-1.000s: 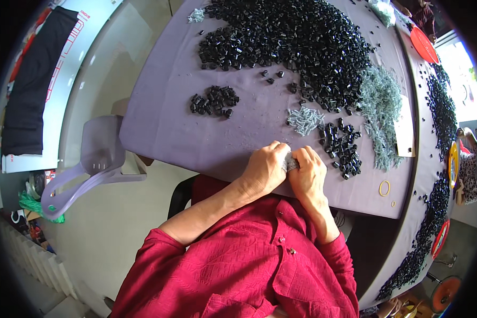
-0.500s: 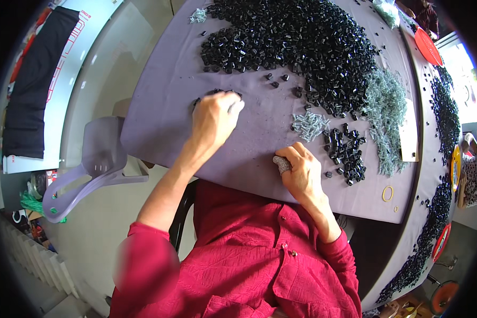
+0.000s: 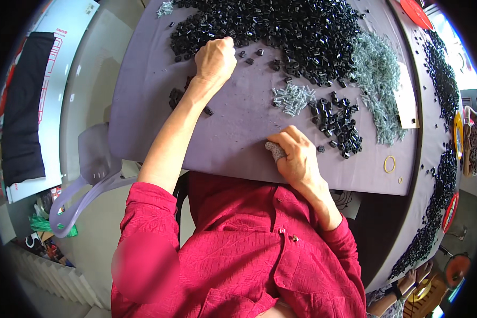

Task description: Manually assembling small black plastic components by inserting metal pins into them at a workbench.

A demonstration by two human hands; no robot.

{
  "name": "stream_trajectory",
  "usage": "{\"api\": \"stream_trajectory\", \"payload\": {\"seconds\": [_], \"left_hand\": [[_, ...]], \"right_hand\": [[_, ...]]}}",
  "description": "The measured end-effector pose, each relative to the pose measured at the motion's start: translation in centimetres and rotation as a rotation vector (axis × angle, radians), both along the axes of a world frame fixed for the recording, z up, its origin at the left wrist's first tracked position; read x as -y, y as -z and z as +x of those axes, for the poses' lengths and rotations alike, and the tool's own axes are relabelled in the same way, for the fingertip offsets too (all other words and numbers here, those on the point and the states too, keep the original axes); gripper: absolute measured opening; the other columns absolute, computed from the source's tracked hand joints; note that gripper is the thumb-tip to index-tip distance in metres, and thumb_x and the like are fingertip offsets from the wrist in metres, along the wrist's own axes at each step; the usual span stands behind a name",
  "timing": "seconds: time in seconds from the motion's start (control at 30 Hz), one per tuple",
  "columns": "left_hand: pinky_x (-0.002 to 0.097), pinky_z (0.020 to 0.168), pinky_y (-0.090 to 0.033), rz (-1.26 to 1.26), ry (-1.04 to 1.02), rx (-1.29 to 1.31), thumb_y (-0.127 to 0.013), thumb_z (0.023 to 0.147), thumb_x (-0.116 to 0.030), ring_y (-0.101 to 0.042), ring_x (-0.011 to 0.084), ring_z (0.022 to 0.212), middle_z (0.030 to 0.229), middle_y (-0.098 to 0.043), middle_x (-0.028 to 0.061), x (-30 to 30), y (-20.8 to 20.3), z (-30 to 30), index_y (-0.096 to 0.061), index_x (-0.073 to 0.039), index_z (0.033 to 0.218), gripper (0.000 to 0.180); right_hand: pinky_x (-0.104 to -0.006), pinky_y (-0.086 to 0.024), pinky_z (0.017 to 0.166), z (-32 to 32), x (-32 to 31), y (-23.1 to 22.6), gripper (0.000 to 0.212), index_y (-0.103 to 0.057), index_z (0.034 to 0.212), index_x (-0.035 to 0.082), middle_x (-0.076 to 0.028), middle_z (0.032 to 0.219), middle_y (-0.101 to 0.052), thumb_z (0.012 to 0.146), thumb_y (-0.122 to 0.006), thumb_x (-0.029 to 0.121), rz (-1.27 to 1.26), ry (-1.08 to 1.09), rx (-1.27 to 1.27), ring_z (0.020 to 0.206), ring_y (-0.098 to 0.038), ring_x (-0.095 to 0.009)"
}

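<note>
My left hand [image 3: 215,61] reaches to the near edge of a large heap of small black plastic pieces [image 3: 297,37]. Its fingers are curled closed, and whatever is in them is hidden. Under my left forearm lies a small group of the same black pieces [image 3: 176,97]. Close to the table's front edge, my right hand [image 3: 298,157] rests closed on the cloth. A grey speckled, cloth-like piece [image 3: 275,151] shows at its thumb side; whether it is held or wrapped round the thumb I cannot tell. Beyond this hand lie a little pile of screws [image 3: 293,99] and a cluster of black pieces [image 3: 336,124].
A long bank of screws [image 3: 379,85] lies at the right beside a white card [image 3: 406,98]. Nearer are yellow rubber bands [image 3: 389,164]. A second table holds black pieces [image 3: 434,206] and coloured trays. A lilac plastic chair [image 3: 93,159] stands left; another person's hands [image 3: 408,281] appear lower right.
My left hand has moved from the small group of black pieces up to the big heap. My right hand stays near the front edge. The view has shifted, and another person's hands now show.
</note>
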State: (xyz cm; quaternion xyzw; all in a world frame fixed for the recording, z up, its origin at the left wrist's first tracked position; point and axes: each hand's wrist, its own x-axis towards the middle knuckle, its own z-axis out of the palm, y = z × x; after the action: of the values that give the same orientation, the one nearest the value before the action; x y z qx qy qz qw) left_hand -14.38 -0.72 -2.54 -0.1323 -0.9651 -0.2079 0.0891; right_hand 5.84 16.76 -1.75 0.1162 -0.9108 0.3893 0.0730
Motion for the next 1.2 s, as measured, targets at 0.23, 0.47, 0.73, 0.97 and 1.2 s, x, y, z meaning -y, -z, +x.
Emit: {"api": "stream_trajectory", "payload": {"seconds": [0.23, 0.47, 0.73, 0.97, 1.2], "left_hand": [[0.0439, 0.068, -0.051, -0.170, 0.055, -0.072, -0.049, 0.087, -0.010, -0.063, 0.0369, 0.076, 0.079, -0.063, 0.0219, 0.4, 0.8, 1.8, -0.053, 0.001, 0.083, 0.013], [0.0354, 0.053, -0.049, 0.195, 0.152, 0.131, -0.043, 0.088, -0.006, -0.062, 0.0250, 0.060, 0.076, -0.063, 0.0165, 0.4, -1.9, 7.1, -0.051, 0.000, 0.088, 0.010], [0.0196, 0.044, -0.043, 0.884, 0.154, 0.714, -0.050, 0.091, -0.006, -0.054, 0.0062, 0.054, 0.078, -0.060, 0.0057, -1.3, -1.6, 13.4, -0.056, -0.001, 0.094, 0.009], [0.0194, 0.046, -0.043, 1.036, 0.133, 0.805, -0.053, 0.090, -0.004, -0.053, 0.0064, 0.056, 0.082, -0.060, 0.0058, -2.0, -0.5, 14.7, -0.057, 0.001, 0.100, 0.012], [0.0185, 0.045, -0.042, 1.161, 0.097, 0.818, -0.054, 0.089, -0.004, -0.053, 0.0052, 0.054, 0.080, -0.061, 0.0060, -2.4, -0.1, 14.9, -0.058, 0.000, 0.100, 0.013]], "right_hand": [[-0.0393, -0.048, 0.067, -1.5, -1.9, -0.2, 0.029, -0.062, 0.090, 0.006, -0.012, 0.081, -0.054, 0.063, -0.057, -0.005, 0.029, 0.192, -0.045, 0.078, -0.057, -0.032], [-0.0387, -0.047, 0.064, -2.9, -1.6, 0.4, 0.027, -0.063, 0.088, 0.006, -0.011, 0.081, -0.056, 0.064, -0.056, -0.005, 0.152, 0.255, -0.111, 0.074, -0.058, -0.032], [-0.0401, -0.047, 0.066, -3.2, -1.3, 0.3, 0.022, -0.053, 0.089, 0.002, -0.014, 0.082, -0.052, 0.068, -0.053, -0.006, 0.277, 0.204, -0.124, 0.079, -0.056, -0.032], [-0.0407, -0.046, 0.068, -2.5, -1.6, 0.4, 0.025, -0.051, 0.091, 0.001, -0.015, 0.084, -0.054, 0.068, -0.050, -0.009, 0.181, 0.192, -0.101, 0.082, -0.056, -0.033], [-0.0395, -0.047, 0.074, -2.6, -2.3, 0.4, 0.037, -0.058, 0.095, 0.001, -0.014, 0.088, -0.058, 0.061, -0.048, -0.011, 0.029, 0.189, -0.108, 0.084, -0.058, -0.034]]}}
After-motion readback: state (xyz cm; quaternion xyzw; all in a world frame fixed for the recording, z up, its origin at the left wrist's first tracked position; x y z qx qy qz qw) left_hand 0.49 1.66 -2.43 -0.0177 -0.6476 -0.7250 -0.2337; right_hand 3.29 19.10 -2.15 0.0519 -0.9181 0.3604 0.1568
